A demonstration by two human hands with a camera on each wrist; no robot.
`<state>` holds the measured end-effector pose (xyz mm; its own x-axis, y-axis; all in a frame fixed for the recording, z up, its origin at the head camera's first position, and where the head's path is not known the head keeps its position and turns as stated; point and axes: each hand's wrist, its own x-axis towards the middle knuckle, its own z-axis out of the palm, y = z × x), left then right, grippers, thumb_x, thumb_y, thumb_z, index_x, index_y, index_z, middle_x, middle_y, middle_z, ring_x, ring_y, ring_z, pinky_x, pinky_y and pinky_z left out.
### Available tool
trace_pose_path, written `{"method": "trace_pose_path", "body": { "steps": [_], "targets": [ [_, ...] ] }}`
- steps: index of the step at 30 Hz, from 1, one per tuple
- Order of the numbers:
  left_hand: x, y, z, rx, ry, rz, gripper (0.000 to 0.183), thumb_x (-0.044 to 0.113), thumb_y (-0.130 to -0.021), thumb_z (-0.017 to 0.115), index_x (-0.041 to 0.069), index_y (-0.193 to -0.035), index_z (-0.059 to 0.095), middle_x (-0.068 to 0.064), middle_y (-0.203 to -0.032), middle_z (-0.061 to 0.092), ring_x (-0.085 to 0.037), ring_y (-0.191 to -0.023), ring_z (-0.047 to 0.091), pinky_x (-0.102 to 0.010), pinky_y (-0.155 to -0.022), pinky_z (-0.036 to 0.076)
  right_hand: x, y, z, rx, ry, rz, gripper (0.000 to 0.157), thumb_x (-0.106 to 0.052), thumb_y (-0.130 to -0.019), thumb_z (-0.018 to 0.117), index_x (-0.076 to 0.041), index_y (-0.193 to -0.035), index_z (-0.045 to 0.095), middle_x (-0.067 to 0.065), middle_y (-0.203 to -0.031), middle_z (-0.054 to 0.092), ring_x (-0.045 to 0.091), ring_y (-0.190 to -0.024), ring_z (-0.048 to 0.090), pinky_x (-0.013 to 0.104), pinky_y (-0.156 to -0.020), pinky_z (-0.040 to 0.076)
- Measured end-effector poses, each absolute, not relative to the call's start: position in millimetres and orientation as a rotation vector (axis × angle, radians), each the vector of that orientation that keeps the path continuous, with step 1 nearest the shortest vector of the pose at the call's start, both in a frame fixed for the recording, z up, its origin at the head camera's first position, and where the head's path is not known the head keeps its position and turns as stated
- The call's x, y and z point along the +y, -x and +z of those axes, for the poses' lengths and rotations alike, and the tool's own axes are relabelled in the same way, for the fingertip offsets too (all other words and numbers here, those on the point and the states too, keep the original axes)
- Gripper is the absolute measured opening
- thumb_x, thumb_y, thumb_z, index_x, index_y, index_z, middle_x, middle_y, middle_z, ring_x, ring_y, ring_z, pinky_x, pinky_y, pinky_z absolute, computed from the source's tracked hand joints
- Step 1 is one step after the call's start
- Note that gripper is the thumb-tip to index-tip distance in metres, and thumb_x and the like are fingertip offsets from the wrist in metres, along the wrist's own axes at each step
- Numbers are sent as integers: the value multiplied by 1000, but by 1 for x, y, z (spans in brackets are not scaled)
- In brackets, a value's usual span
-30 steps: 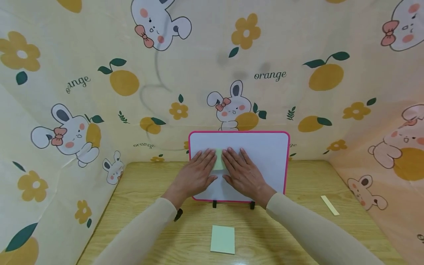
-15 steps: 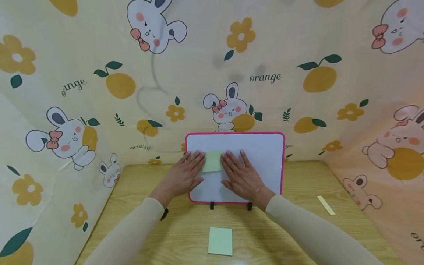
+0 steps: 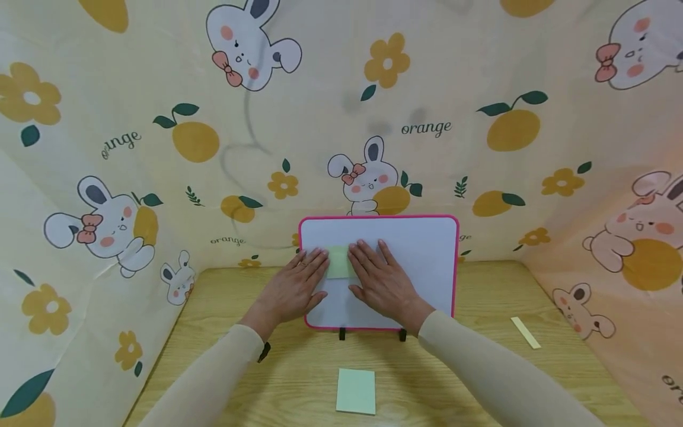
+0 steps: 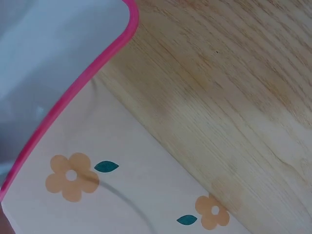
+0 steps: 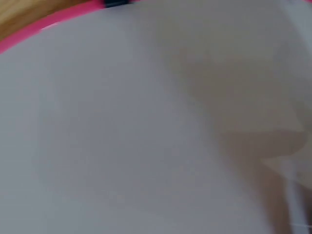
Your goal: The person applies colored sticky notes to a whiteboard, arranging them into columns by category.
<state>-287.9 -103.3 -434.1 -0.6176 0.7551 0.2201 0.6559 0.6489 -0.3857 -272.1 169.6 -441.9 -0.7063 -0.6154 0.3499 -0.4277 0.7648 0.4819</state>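
The right hand (image 3: 386,281) has slid inward over the right side of the green sticky note (image 3: 338,263). On the pink-framed whiteboard (image 3: 421,255), it and the left hand (image 3: 288,289) lie with straight fingers, gripping nothing, the left at the note's left edge. The note seems placed; pressing it flat probably remains.

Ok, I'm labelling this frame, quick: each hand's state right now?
Left hand: open, gripping nothing, beside the note.
Right hand: open, gripping nothing, at its right edge.
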Motion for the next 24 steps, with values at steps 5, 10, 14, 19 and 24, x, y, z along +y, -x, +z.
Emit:
{"method": "trace_pose_path", "body": {
  "steps": [5,10,14,19,24],
  "targets": [
    [-95,287,-431,-2505,1123,374,74,49,-110,46,5,-167,29,-10,-176,23,-26,-165,16,-44,-135,14,176,269,-444,-2457,-784,-513,83,-59,-106,48,-8,-168,28,9,-176,21,29,-165,12,56,-134,12],
    [-77,290,-425,-2475,1171,351,75,50,-109,47,7,-167,26,-9,-176,21,-26,-165,15,-44,-136,11,176,268,-444,-2472,-785,-518,81,-59,-107,43,-9,-168,25,9,-177,16,29,-166,8,56,-134,10],
    [-74,290,-424,-2470,1165,358,76,51,-108,50,7,-167,29,-9,-175,24,-26,-164,17,-45,-135,13,176,267,-445,-2486,-782,-536,81,-59,-108,43,-10,-168,25,8,-177,16,28,-166,8,56,-135,9],
    [-84,288,-431,-2477,1147,368,78,55,-107,49,7,-166,32,-9,-175,26,-27,-164,20,-46,-135,16,179,267,-449,-2489,-793,-538,81,-60,-107,43,-10,-168,25,8,-177,17,28,-166,9,57,-134,5],
    [-90,286,-439,-2490,1153,333,80,58,-108,42,7,-167,28,-9,-176,22,-26,-164,17,-45,-135,15,183,265,-452,-2496,-788,-537,82,-60,-108,42,-10,-169,22,7,-177,14,27,-166,7,57,-134,1]
  ]
}}
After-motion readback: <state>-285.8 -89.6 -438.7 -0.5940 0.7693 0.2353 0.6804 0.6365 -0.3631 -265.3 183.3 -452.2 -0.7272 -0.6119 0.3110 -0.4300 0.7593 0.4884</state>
